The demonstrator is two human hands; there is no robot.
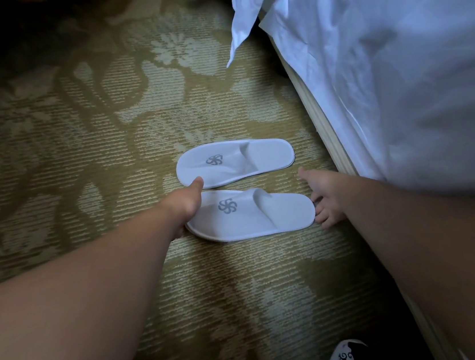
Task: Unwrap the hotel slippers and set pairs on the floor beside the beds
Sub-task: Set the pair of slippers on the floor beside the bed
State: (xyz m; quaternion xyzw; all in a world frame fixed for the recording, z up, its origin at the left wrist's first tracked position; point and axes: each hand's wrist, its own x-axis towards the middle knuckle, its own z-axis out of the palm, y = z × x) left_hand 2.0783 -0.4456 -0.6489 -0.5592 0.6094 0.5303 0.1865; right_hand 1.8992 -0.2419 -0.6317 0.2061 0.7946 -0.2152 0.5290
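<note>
Two white hotel slippers with a grey swirl logo lie side by side on the patterned carpet, toes to the left. The far slipper (234, 162) lies free. My left hand (187, 205) grips the toe end of the near slipper (249, 214), its thumb reaching to the edge of the far one. At the near slipper's heel, my right hand (323, 196) rests with fingers spread, fingertips touching the heel rim. No wrapper is in sight.
A bed with white linen (396, 70) and a pale wooden base edge (325, 127) runs along the right. A loose sheet corner (241, 23) hangs over the carpet (90, 138). White fabric shows at top left, and a black-and-white shoe (349, 359) at the bottom.
</note>
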